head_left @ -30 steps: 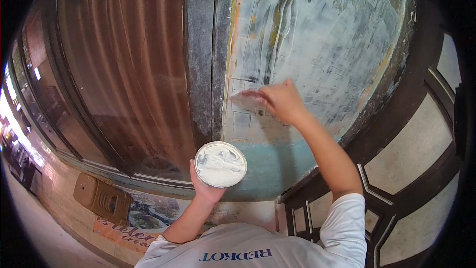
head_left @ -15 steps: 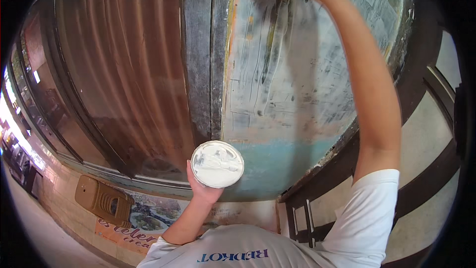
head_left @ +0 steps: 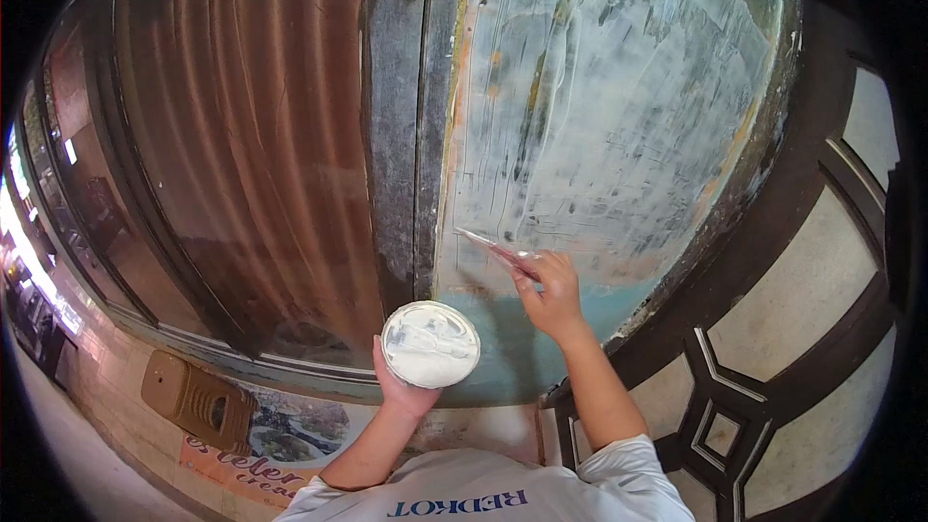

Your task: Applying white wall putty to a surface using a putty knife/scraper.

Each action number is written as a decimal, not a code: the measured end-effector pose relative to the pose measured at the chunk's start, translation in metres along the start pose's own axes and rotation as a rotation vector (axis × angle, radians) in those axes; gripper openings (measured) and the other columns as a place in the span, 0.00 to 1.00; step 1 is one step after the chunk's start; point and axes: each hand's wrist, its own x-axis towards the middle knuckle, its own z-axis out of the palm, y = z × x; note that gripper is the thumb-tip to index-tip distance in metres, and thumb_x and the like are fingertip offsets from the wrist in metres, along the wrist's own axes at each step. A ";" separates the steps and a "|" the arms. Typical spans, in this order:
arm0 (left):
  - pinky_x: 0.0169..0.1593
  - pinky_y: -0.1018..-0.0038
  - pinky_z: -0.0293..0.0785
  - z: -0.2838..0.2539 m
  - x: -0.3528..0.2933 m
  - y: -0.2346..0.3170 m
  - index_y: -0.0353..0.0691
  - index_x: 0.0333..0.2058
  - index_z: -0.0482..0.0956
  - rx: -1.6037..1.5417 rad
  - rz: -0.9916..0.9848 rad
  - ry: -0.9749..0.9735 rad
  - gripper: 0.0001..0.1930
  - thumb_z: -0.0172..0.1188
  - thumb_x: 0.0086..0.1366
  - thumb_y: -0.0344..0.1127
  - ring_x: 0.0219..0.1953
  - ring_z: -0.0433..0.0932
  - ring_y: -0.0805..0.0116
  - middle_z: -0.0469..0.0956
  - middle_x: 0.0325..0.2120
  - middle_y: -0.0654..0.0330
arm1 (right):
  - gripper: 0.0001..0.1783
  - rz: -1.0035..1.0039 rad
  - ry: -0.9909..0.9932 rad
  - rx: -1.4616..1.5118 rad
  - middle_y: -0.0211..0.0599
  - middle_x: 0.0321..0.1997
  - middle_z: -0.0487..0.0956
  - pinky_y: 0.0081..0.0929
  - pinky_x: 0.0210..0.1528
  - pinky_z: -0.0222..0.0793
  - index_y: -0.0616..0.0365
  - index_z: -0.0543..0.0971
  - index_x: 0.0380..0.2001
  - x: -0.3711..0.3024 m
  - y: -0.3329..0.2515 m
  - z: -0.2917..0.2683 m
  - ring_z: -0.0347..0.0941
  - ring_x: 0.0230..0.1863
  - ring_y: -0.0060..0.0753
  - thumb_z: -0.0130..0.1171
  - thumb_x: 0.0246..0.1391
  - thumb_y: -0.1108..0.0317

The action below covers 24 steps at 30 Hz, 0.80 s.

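My left hand (head_left: 402, 389) is wrapped round the underside and left of a round tub (head_left: 431, 344) of white paste, its top facing up at me. The paste is smeared unevenly, with grey patches showing. In my right hand (head_left: 553, 296) is a putty knife (head_left: 503, 253) with a reddish handle. Its thin, light blade points up and left, close to the left edge of the wall panel (head_left: 619, 164); I cannot tell whether it touches. The panel is streaked with white paste over dark marks, with a turquoise band at its lower end.
A dark vertical post (head_left: 394, 116) borders the panel on the left, beside glass with brown curtains (head_left: 261, 135). Dark framing with pale insets (head_left: 783, 300) lies to the right. Stacked brown plastic stools (head_left: 198, 401) stand at lower left beside a printed banner (head_left: 300, 430).
My right hand has come down from the top of the panel to its lower part, bringing the putty knife into sight. The tub has shifted slightly down and right in view.
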 end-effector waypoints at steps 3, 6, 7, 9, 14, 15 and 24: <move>0.70 0.48 0.57 0.001 0.000 -0.009 0.51 0.68 0.65 0.042 -0.035 -0.001 0.40 0.35 0.67 0.72 0.68 0.64 0.48 0.65 0.68 0.58 | 0.14 0.516 0.025 0.688 0.48 0.29 0.80 0.40 0.34 0.73 0.62 0.80 0.43 -0.009 -0.032 -0.004 0.76 0.29 0.52 0.61 0.55 0.68; 0.70 0.49 0.58 0.012 -0.002 -0.020 0.54 0.68 0.65 0.142 -0.073 0.075 0.40 0.36 0.67 0.72 0.68 0.64 0.51 0.66 0.67 0.61 | 0.15 0.523 -0.314 0.631 0.46 0.28 0.79 0.34 0.35 0.72 0.62 0.80 0.44 -0.019 -0.048 -0.001 0.77 0.29 0.37 0.61 0.55 0.67; 0.69 0.49 0.58 0.009 0.000 -0.023 0.54 0.68 0.65 0.130 -0.093 0.046 0.39 0.37 0.67 0.71 0.68 0.65 0.51 0.66 0.67 0.61 | 0.15 0.525 -0.314 0.634 0.46 0.28 0.79 0.34 0.35 0.72 0.62 0.80 0.44 -0.018 -0.048 0.000 0.77 0.29 0.37 0.61 0.55 0.67; 0.69 0.49 0.59 0.007 0.001 -0.025 0.54 0.67 0.66 0.120 -0.113 0.017 0.38 0.38 0.68 0.70 0.67 0.65 0.51 0.67 0.67 0.62 | 0.15 0.465 -0.419 0.610 0.52 0.29 0.79 0.38 0.36 0.73 0.62 0.80 0.43 -0.014 -0.049 -0.001 0.76 0.29 0.51 0.60 0.55 0.65; 0.69 0.49 0.58 0.022 0.009 -0.027 0.54 0.68 0.65 0.126 -0.118 0.024 0.38 0.38 0.68 0.71 0.67 0.65 0.52 0.66 0.67 0.62 | 0.14 0.397 -0.470 0.502 0.56 0.31 0.80 0.42 0.37 0.73 0.62 0.80 0.41 -0.007 -0.044 -0.002 0.78 0.32 0.59 0.59 0.53 0.65; 0.70 0.50 0.58 0.015 0.015 -0.028 0.54 0.68 0.65 0.122 -0.108 -0.037 0.38 0.37 0.68 0.70 0.68 0.65 0.52 0.66 0.68 0.62 | 0.14 0.343 -0.474 0.489 0.56 0.31 0.80 0.42 0.37 0.74 0.63 0.80 0.40 -0.010 -0.041 0.004 0.78 0.32 0.57 0.59 0.53 0.66; 0.70 0.53 0.58 0.039 0.028 -0.027 0.51 0.69 0.64 0.132 -0.087 -0.040 0.39 0.35 0.69 0.70 0.68 0.65 0.53 0.65 0.68 0.61 | 0.17 0.446 -0.470 0.613 0.54 0.31 0.82 0.38 0.37 0.75 0.62 0.80 0.45 0.013 -0.038 -0.013 0.80 0.30 0.52 0.60 0.53 0.67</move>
